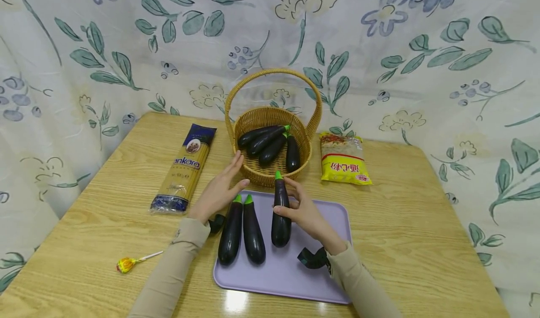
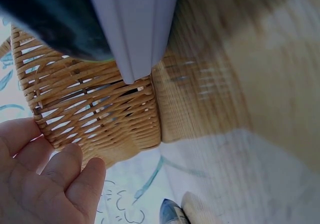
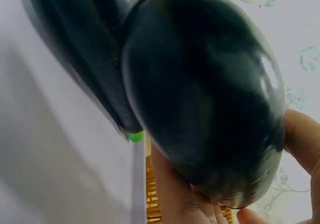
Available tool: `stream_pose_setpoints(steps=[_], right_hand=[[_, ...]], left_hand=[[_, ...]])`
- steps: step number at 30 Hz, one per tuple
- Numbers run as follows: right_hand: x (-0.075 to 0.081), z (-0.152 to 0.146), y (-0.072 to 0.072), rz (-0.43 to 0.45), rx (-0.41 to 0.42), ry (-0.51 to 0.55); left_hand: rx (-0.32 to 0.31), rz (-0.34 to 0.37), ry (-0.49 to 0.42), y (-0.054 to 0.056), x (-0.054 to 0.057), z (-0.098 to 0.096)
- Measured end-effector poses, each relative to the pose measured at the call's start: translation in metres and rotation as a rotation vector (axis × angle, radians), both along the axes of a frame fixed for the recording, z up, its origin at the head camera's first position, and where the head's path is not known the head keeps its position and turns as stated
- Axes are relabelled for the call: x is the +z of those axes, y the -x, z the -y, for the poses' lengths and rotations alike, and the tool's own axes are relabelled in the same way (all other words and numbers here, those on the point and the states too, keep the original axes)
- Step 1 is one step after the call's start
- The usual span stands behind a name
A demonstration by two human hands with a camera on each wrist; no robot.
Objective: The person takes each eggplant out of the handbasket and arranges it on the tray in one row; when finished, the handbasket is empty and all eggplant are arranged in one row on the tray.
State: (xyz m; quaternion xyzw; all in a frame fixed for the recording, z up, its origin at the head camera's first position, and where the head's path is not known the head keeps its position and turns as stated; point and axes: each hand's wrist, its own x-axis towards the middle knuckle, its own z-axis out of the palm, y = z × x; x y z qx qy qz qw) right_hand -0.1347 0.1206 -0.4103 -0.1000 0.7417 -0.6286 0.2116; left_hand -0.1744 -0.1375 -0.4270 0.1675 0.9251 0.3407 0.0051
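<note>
My right hand (image 1: 304, 211) grips a dark eggplant (image 1: 281, 219) with a green stem, over the lilac tray (image 1: 312, 280). In the right wrist view, fingers and thumb sit on both sides of that eggplant (image 3: 205, 94). My left hand (image 1: 221, 186) touches the near left side of the wicker basket (image 1: 270, 179) with extended fingers; the left wrist view has this hand (image 2: 50, 184) against the weave (image 2: 100, 104). Inside the basket lie several eggplants (image 1: 270, 147). Two more eggplants, one at left (image 1: 230, 233) and one beside it (image 1: 254, 233), rest on the tray's left part.
A spaghetti packet (image 1: 183, 172) lies left of the basket, and a yellow packet (image 1: 343, 161) lies to its right. A lollipop (image 1: 126, 264) is at the front left of the wooden table (image 1: 405, 224). The basket's tall handle (image 1: 274, 70) arches upward before a floral curtain (image 1: 379, 64).
</note>
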Motion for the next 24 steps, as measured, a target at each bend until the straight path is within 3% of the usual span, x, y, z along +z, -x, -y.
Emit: stream_pose_setpoints(steps=[24], right_hand=[[-0.02, 0.02, -0.011, 0.013, -0.021, -0.093]], left_hand=[[0.009, -0.01, -0.011, 0.001, -0.001, 0.0]])
